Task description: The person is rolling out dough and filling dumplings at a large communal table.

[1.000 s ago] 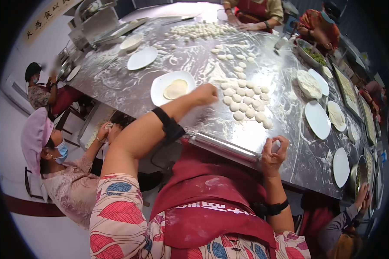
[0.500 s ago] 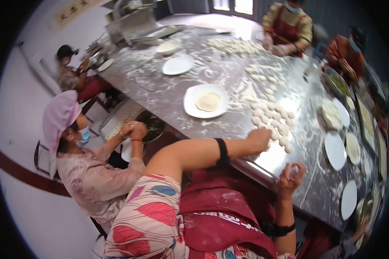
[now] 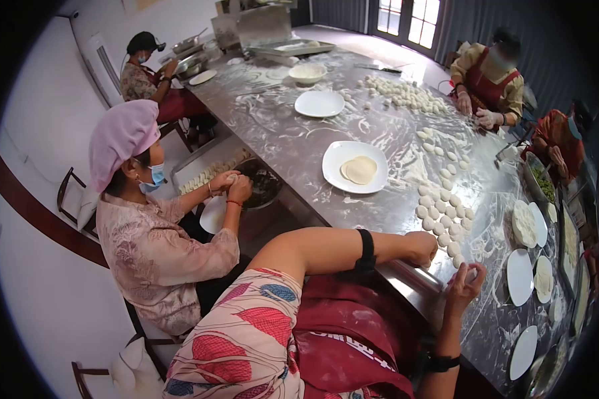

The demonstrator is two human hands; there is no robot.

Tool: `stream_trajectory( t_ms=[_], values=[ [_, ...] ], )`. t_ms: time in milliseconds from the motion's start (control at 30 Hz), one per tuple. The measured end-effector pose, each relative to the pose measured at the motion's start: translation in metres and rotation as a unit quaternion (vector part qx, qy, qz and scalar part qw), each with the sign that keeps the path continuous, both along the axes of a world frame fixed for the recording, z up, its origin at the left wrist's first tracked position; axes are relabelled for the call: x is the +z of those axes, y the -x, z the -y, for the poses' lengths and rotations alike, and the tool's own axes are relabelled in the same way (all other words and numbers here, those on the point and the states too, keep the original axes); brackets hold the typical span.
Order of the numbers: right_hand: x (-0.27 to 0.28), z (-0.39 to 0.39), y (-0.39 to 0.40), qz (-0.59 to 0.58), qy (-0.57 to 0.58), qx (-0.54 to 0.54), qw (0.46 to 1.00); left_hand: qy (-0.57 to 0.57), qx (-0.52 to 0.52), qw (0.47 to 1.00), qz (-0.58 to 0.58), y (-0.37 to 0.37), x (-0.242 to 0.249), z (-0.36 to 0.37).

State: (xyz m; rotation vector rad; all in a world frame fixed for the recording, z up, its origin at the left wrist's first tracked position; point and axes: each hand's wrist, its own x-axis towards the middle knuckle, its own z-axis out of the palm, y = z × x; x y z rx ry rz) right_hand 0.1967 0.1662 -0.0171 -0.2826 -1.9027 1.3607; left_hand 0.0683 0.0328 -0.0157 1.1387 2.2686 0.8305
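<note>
My left hand point(image 3: 420, 249) is closed, its curled fingers turned away from me, low over the near edge of the steel table point(image 3: 293, 156). What it holds, if anything, I cannot tell. Just beyond it lies a cluster of small round dough pieces point(image 3: 442, 209). To its right, my right hand point(image 3: 467, 286) has bent fingers, with a gap between thumb and forefinger. Its fingertips come right up to the nearest dough piece point(image 3: 458, 261). Left of the cluster, a white square plate point(image 3: 336, 155) bears flat dough wrappers point(image 3: 359, 170).
A person in a pink cap point(image 3: 123, 143) works close on my left beside a dark bowl point(image 3: 266, 189). More people point(image 3: 492, 86) sit along the far sides. Floury bowls point(image 3: 524, 223), white plates point(image 3: 520, 276) and a bowl of greens point(image 3: 544, 183) stand at right.
The whole view has shifted, so the table appears further right and lower. My right hand has moved toward the nearest dough pieces; my left hand stays beside the cluster.
</note>
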Motion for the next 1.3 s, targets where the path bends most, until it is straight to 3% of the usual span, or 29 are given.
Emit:
stream_trajectory(
  t_ms=[100,233,367,467,567,600,667,733,800,867,933,1033,1067,1167,1200,1267,1300],
  values=[
    [0.002,-0.006,0.011,0.012,-0.023,0.010,1.000,0.002,-0.022,0.999,-0.025,-0.001,0.000,-0.008],
    [-0.007,-0.003,-0.008,0.033,0.039,0.004,0.999,0.013,0.025,0.998,-0.062,0.003,-0.004,0.005],
    [-0.009,-0.005,0.004,-0.010,0.009,0.001,1.000,0.044,-0.007,0.996,-0.071,0.004,-0.006,0.009],
    [-0.027,-0.040,0.040,0.037,-0.123,-0.019,0.992,0.033,-0.016,0.998,-0.057,0.009,-0.005,-0.006],
    [-0.029,-0.036,0.031,-0.006,-0.138,-0.019,0.990,0.041,-0.035,0.997,-0.050,0.013,0.000,-0.001],
    [-0.026,-0.029,0.015,0.013,-0.064,0.008,0.998,0.062,-0.047,0.995,-0.068,0.013,-0.001,0.001],
    [-0.035,-0.029,-0.003,-0.018,-0.114,-0.009,0.993,0.067,-0.051,0.992,-0.097,0.018,-0.005,0.007],
    [-0.009,0.002,-0.011,-0.001,-0.020,-0.028,0.999,0.039,-0.030,0.997,-0.063,0.014,0.001,0.012],
    [-0.029,-0.034,0.024,0.008,-0.161,-0.054,0.986,0.045,0.003,0.996,-0.079,0.010,-0.007,0.003],
    [-0.029,-0.044,0.040,0.018,-0.184,-0.043,0.982,0.040,-0.015,0.997,-0.057,0.014,-0.001,-0.004],
    [-0.014,-0.031,0.040,0.034,-0.086,0.002,0.996,0.022,-0.040,0.999,-0.016,0.017,-0.003,-0.004],
    [-0.009,-0.006,-0.005,0.034,0.014,-0.022,0.999,0.050,-0.052,0.995,-0.071,0.017,-0.003,0.004],
    [-0.012,-0.002,-0.013,0.013,-0.001,-0.012,1.000,0.010,-0.032,0.998,-0.046,0.022,-0.019,0.006],
    [-0.022,-0.018,0.008,0.000,-0.097,-0.048,0.994,0.009,-0.035,0.999,-0.010,0.013,-0.004,0.014],
    [-0.030,-0.037,0.030,0.005,-0.147,-0.051,0.988,0.013,-0.009,0.998,-0.068,0.013,-0.012,0.003],
    [-0.021,-0.040,0.050,0.055,-0.125,-0.029,0.990,0.037,-0.018,0.996,-0.077,0.023,-0.017,-0.008],
    [-0.014,-0.036,0.051,0.102,-0.050,-0.004,0.994,0.038,-0.027,0.995,-0.086,0.023,-0.011,-0.010]
  ],
)
